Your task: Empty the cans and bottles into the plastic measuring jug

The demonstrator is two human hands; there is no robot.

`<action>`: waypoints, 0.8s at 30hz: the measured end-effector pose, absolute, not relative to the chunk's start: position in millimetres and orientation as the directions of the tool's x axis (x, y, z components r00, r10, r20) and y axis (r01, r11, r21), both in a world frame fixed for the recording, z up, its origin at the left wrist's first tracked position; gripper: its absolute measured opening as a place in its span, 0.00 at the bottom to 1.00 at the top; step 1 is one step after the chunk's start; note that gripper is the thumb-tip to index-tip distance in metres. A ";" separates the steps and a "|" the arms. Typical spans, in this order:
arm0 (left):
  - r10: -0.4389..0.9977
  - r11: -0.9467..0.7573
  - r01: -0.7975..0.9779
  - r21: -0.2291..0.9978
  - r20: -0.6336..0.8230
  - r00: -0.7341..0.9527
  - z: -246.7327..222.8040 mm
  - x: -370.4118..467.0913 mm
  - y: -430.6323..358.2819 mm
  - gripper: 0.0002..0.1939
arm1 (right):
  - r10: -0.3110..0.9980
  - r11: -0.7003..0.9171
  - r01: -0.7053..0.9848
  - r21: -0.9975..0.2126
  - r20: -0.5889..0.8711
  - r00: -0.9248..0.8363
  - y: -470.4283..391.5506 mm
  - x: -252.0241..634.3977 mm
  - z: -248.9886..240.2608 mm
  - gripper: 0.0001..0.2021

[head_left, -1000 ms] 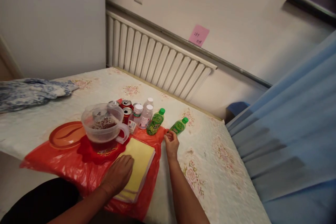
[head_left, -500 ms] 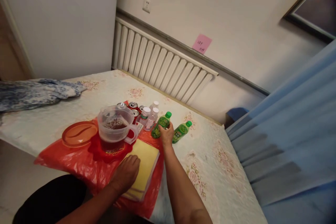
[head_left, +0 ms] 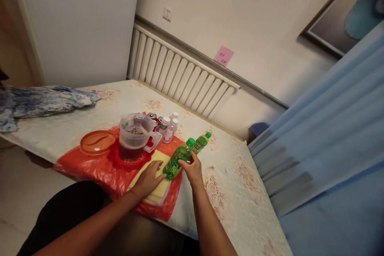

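Observation:
My right hand [head_left: 193, 170] grips a green drink bottle [head_left: 177, 163] with a green cap, tilted over the yellow cloth [head_left: 159, 192]. Fingers apart, my left hand [head_left: 150, 178] is over the cloth, its thumb near the bottle's base; whether they touch I cannot tell. Left of the cloth, a clear plastic jug [head_left: 135, 138] of dark foamy liquid stands on a red scalloped dish [head_left: 112, 159]. A second green bottle [head_left: 201, 142] stands behind the held one. White-capped small bottles [head_left: 170, 132] and red cans [head_left: 152, 116] are behind the jug.
A red plastic bag [head_left: 90, 172] lies under these things, with an orange lid [head_left: 97, 143] on it. The flowered tablecloth [head_left: 228, 184] covers the surface. Blue patterned fabric [head_left: 51, 102] lies at the far left. A radiator [head_left: 180, 72] and blue curtain [head_left: 324, 128] stand beyond.
My right hand has brought the green bottle from beside the white-capped bottles toward me, over the yellow cloth. My left hand's fingers have opened out toward it. The view has shifted slightly.

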State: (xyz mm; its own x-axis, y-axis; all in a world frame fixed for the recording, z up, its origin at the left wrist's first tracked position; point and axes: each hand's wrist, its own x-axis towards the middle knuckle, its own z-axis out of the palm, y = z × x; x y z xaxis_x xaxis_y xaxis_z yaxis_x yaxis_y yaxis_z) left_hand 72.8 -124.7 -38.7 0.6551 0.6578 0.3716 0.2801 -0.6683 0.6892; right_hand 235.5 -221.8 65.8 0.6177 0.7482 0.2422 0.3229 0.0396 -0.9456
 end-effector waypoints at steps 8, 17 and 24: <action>0.708 -0.465 0.048 0.884 0.340 0.619 16.9 62.7 -160.1 0.39 | 0.848 0.166 0.152 -0.974 0.220 0.481 -249.0 191.3 85.0 0.23; 0.767 -0.336 0.089 0.938 0.218 0.604 39.1 32.4 -182.1 0.33 | 0.791 0.210 0.224 -0.952 0.300 0.534 -261.0 196.8 108.1 0.29; 0.778 -0.346 0.151 0.926 0.193 0.599 28.4 18.3 -190.9 0.33 | 0.756 0.098 0.618 -0.780 0.462 0.463 -259.6 197.7 141.1 0.13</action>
